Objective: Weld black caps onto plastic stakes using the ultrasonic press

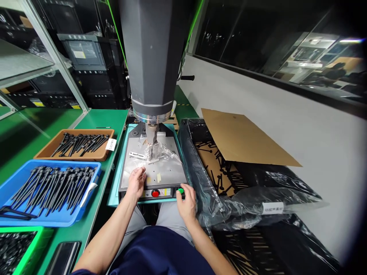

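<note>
A grey pressing machine [150, 57] stands in front of me, its metal tip lowered onto a small fixture wrapped in clear plastic film [169, 152] on a flat metal plate [172, 170]. My left hand [137, 182] rests at the plate's near left edge, fingers loosely bent, with nothing visible in them. At the front panel's right end, my right hand [187, 200] has its thumb at a green button [180, 190] and its other fingers stretched out over the corner. Between the hands sits a red button [155, 193]. A slotted metal bracket [137, 155] lies left of the fixture.
To the left, a blue tray [96, 172] and an orange tray [38, 154] hold rows of black rod-like parts. A green bin [43, 236] and a phone-like dark slab [63, 258] lie nearer. On the right stands a plastic-lined box [197, 183] under a cardboard sheet [246, 137].
</note>
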Demonstrator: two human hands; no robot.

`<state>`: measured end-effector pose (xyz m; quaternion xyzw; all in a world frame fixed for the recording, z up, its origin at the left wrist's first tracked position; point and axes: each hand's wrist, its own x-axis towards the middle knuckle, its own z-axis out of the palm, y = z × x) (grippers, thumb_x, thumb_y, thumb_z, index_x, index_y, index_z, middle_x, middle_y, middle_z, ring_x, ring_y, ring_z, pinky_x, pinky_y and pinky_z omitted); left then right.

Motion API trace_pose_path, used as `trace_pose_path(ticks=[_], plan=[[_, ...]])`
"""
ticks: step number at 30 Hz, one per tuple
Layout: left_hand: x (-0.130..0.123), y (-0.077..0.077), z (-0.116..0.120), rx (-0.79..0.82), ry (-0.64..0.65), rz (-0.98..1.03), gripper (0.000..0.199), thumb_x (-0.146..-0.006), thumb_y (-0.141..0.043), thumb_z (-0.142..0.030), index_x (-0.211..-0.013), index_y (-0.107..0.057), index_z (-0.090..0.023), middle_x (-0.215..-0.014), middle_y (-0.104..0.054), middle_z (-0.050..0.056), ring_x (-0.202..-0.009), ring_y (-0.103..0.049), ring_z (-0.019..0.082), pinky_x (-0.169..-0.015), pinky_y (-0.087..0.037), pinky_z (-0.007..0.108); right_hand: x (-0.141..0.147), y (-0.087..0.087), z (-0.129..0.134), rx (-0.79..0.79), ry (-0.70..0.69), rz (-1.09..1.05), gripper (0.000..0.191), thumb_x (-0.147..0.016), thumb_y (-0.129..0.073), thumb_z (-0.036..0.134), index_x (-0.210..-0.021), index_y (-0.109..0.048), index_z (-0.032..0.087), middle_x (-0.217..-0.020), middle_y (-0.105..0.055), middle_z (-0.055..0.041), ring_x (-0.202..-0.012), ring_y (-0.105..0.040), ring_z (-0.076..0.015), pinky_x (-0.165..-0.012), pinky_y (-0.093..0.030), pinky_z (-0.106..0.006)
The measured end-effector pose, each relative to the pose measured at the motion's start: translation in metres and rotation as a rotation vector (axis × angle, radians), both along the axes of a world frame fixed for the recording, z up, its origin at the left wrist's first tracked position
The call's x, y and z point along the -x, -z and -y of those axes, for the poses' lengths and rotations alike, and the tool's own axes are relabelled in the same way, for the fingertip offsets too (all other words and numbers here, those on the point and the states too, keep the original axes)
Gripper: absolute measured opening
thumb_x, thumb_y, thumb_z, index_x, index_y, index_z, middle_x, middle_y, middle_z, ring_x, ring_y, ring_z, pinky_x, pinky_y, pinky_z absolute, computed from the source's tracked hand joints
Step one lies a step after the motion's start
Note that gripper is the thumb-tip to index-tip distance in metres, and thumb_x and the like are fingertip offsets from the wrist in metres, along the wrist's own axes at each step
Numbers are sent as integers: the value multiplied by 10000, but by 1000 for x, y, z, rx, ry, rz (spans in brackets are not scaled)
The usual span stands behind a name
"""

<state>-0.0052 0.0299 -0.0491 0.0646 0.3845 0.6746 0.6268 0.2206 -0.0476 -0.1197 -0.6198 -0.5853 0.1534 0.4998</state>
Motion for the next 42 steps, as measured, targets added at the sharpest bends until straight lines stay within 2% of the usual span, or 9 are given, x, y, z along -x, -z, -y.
trace_pose_path(ticks=[4,8,11,14,19,23,28,35,42], plan=[[6,-18,12,-103,19,-30,200,-687,-809,-200,-826,-669,-167,-882,-732,37,-864,-689,144,-785,-521,250,63,-6,-12,257,-478,-416,258,-895,-548,362,-1066,-671,214,-911,-705,-84,-836,-684,-227,-731,-564,-367],[6,-34,14,-131,16,106,110,-748,-742,-133,-825,-665,-147,-813,-708,20,-699,-673,102,-650,-544,191,117,-9,-45,353,-639,-609,340,-873,-558,354,-1180,-627,226,-912,-695,-47,-713,-659,-179,-611,-548,-306],[5,-39,11,-128,9,184,79,-799,-660,-57,-787,-649,-134,-758,-689,12,-662,-664,77,-646,-556,154,137,-19,-76,318,-584,-628,430,-885,-527,360,-1292,-554,225,-918,-686,-45,-648,-621,-165,-557,-521,-288],[4,-41,10,-138,19,175,103,-816,-628,-30,-787,-648,-126,-761,-692,27,-668,-677,87,-659,-575,159,138,-37,-106,191,-396,-583,476,-909,-477,363,-1359,-481,207,-888,-665,-40,-640,-602,-161,-612,-531,-302],[4,-45,9,-109,26,115,91,-794,-655,-32,-777,-642,-121,-855,-718,66,-721,-707,126,-629,-586,166,115,-72,-154,-156,-49,-222,473,-911,-472,328,-1352,-491,157,-1219,-557,-158,-1158,-545,-257,-999,-459,-427],[7,-53,3,-138,26,66,76,-788,-675,-59,-780,-640,-125,-930,-726,75,-794,-718,158,-612,-588,174,103,-96,-187,-218,-158,7,479,-881,-544,311,-1332,-535,149,-1304,-522,-176,-1279,-464,-268,-1102,-370,-410],[17,-62,-11,-210,15,33,80,-768,-700,-75,-771,-639,-127,-1018,-725,80,-773,-709,143,-620,-591,185,101,-118,-215,-90,-329,-25,318,-822,-614,249,-1117,-671,146,-1178,-619,-143,-1189,-533,-260,-1079,-377,-398],[20,-72,-31,-236,-20,14,67,-776,-705,-103,-797,-648,-131,-1032,-720,86,-752,-697,120,-621,-580,168,99,-130,-219,-22,-295,-227,193,-766,-669,312,-921,-660,198,-1086,-635,-76,-1093,-552,-229,-1005,-415,-384],[21,-71,-46,-232,-47,22,83,-775,-701,-103,-796,-629,-138,-1154,-688,88,-809,-704,125,-562,-553,138,109,-106,-183,63,-122,-580,361,-703,-713,463,-907,-583,196,-1022,-630,-59,-986,-574,-211,-895,-455,-345]])
